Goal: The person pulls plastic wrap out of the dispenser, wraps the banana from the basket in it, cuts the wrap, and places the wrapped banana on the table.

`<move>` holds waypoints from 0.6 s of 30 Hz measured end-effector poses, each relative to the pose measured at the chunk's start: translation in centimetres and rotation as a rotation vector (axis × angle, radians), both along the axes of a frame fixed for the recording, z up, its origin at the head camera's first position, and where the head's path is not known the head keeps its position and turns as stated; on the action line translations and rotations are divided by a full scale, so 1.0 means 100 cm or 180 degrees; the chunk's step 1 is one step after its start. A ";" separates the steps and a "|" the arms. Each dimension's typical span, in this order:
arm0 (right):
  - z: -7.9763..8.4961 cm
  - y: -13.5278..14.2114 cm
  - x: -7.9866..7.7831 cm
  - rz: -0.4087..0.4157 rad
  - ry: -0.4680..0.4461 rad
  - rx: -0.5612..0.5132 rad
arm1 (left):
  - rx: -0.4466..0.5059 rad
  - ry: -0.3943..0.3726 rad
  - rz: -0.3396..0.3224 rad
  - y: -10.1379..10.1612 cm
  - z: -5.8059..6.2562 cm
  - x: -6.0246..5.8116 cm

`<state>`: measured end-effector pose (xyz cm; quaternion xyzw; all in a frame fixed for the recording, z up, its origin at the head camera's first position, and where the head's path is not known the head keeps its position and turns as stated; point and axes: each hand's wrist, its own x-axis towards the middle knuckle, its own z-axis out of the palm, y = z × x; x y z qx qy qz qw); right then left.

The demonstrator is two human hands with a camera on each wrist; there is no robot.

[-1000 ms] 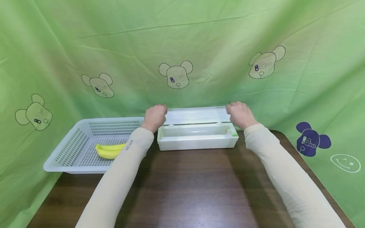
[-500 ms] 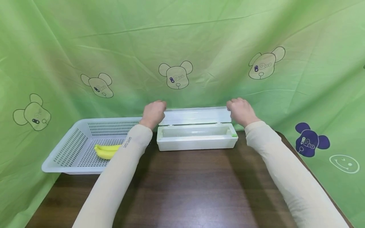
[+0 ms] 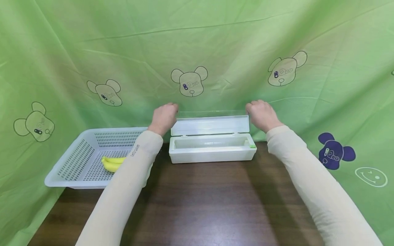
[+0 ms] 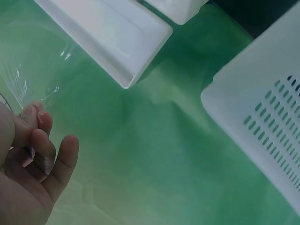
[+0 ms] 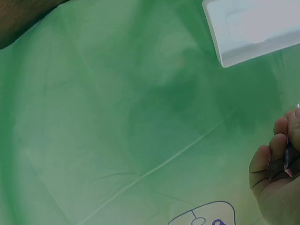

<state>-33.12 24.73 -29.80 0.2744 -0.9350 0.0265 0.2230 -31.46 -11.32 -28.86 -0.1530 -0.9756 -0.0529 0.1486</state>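
Observation:
Clear cling film point(image 4: 51, 79) is pinched between the thumb and index finger of my left hand point(image 3: 164, 118), gathered into creases at the fingertips in the left wrist view. My right hand point(image 3: 263, 114) is level with it on the other side, thumb against curled fingers. A faint film edge point(image 3: 212, 111) spans between both hands in the head view. Below and between them sits a white cling film dispenser point(image 3: 212, 156), its hinged lid point(image 3: 210, 125) raised against the curtain. Inside its long trough the contents are hard to make out.
Left of the dispenser stands a pale perforated plastic basket point(image 3: 80, 160) with yellow bananas point(image 3: 111, 164) in it, partly covered by my left sleeve. A green curtain point(image 3: 227, 44) hangs close behind. Everything rests on a dark brown table point(image 3: 203, 198).
Both hands have risen, away from the dispenser and above its lid, moving slightly apart. The film between them now shows above the lid's top edge. Dispenser and basket stay put.

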 end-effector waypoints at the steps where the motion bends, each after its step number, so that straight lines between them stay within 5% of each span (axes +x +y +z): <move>1: 0.001 0.000 0.000 -0.0002 0.0005 -0.0001 | 0.0004 -0.0002 0.0002 0.000 0.001 0.000; 18: 0.022 0.002 -0.003 -0.0092 -0.0089 -0.0084 | 0.0051 0.0059 0.0042 -0.004 0.018 -0.003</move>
